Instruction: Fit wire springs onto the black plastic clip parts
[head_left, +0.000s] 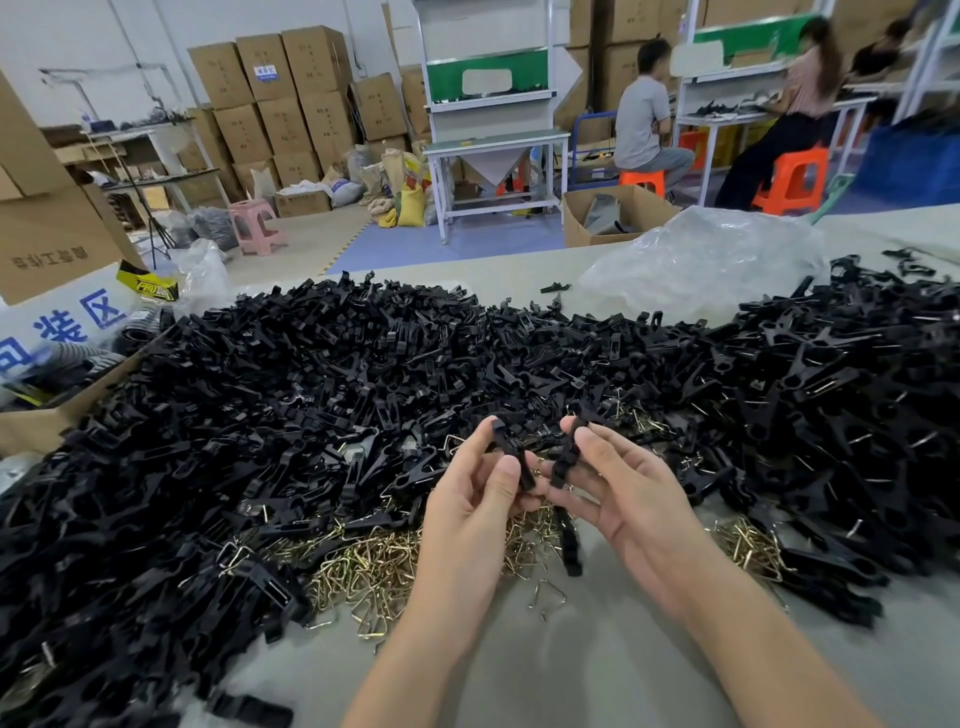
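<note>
Two bare forearms are seen crossing a grey bench (571, 670). The left hand (462, 509) and the right hand (639, 504) are raised just above it, palms turned toward each other. One black clip part (511, 452) is pinched in the left grip between thumb and fingers. A second clip part (563, 457) is pinched the same way in the right grip. Both parts are held roughly upright, near each other but apart. Whether a spring is seated on either cannot be told.

Under and beside the hands, a loose heap of brass-coloured wire springs (374, 566) is spread on the bench. A single spring (548, 592) lies just clear of it.

Behind the hands, the bench is covered from side to side by a pile of black clip parts (311, 374). An open cardboard box (31, 421) is set at the pile's left edge, and a crumpled clear plastic bag (701, 260) at its far right.

Farther off, a pink stool (257, 223), stacked cartons (291, 104) and seated workers (644, 119) at white workstations are seen.
</note>
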